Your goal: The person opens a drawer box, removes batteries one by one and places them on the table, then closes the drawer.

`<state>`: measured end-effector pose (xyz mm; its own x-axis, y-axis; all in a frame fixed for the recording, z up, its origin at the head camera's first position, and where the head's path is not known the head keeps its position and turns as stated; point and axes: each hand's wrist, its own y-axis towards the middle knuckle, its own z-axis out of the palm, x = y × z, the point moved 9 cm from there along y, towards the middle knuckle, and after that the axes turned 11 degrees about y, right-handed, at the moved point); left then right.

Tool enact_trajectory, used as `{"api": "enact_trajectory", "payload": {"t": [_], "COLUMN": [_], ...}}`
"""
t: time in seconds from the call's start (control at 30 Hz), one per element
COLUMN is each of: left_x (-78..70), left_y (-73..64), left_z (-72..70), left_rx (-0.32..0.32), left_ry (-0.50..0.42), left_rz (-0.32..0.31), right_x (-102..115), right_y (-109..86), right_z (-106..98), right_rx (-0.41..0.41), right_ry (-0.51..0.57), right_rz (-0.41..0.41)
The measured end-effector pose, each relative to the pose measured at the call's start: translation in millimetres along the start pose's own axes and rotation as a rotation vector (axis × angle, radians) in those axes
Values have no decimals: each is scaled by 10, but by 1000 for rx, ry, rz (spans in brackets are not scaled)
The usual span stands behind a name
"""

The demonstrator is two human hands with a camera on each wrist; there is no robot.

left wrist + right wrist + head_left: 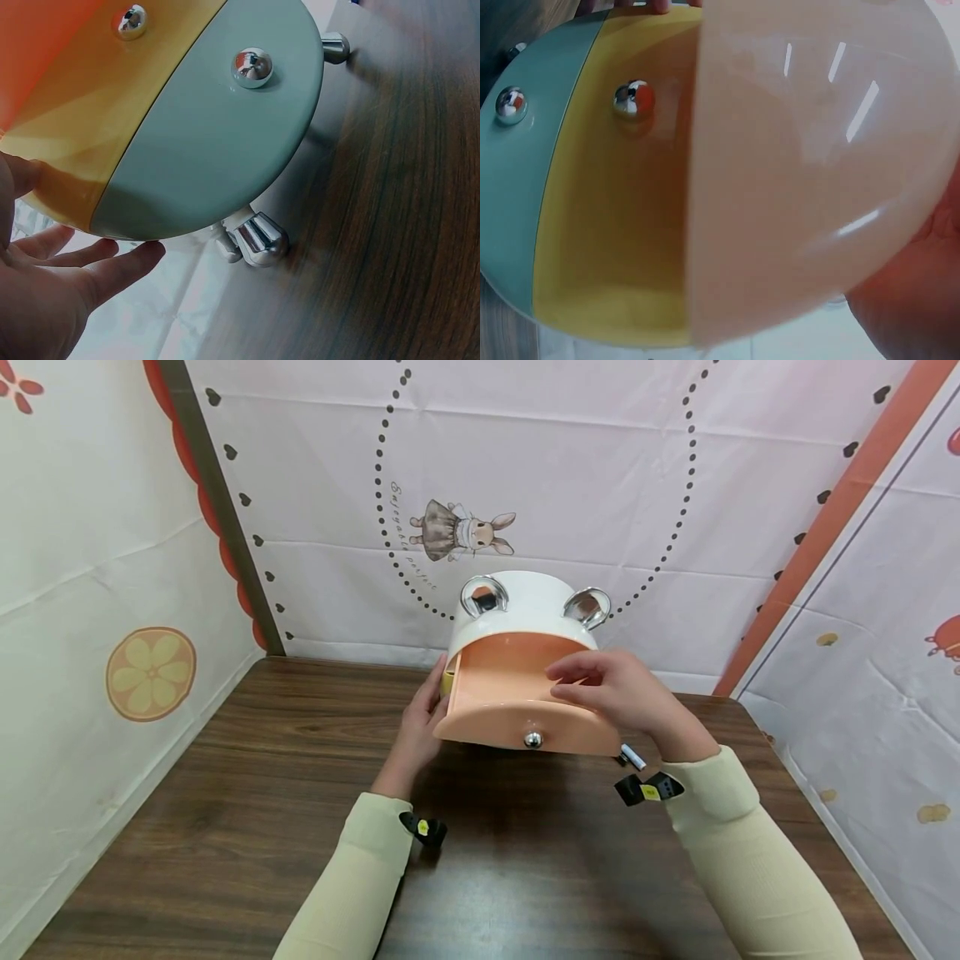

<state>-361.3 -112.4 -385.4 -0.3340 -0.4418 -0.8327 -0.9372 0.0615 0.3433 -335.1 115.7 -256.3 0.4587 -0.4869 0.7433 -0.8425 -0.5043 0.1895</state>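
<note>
A small rounded cabinet point(517, 597) with a white body and silver knobs stands at the back of the table. Its peach top drawer point(528, 727) is pulled out, and nothing shows on the visible floor inside. My right hand point(618, 689) hovers at the drawer's right side, fingers bent loosely over the inside and holding nothing visible. My left hand point(420, 722) rests against the cabinet's left side; in the left wrist view its fingers lie along the edge, the thumb by the yellow drawer front point(112, 97). Below that is the green drawer front point(202, 135), closed.
Two chrome rings point(588, 607) stick up from the cabinet top like ears. A small white-and-dark cylinder point(632, 757) lies on the brown wooden table point(262, 827) under the right wrist. Printed cloth walls point(600, 468) close in the back and sides.
</note>
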Motion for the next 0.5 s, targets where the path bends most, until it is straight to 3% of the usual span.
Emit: {"api": "enact_trajectory", "payload": {"t": [0.23, 0.5], "left_x": [-343, -335], "left_y": [-115, -107], "left_z": [-101, -96], "left_rx": [56, 52], "left_ry": [-10, -21], "left_rz": [-34, -26], "right_x": [57, 153], "right_y": [87, 164], "right_z": [100, 213], "right_rx": [84, 202], "right_ry": [48, 65], "right_rz": [51, 40]}}
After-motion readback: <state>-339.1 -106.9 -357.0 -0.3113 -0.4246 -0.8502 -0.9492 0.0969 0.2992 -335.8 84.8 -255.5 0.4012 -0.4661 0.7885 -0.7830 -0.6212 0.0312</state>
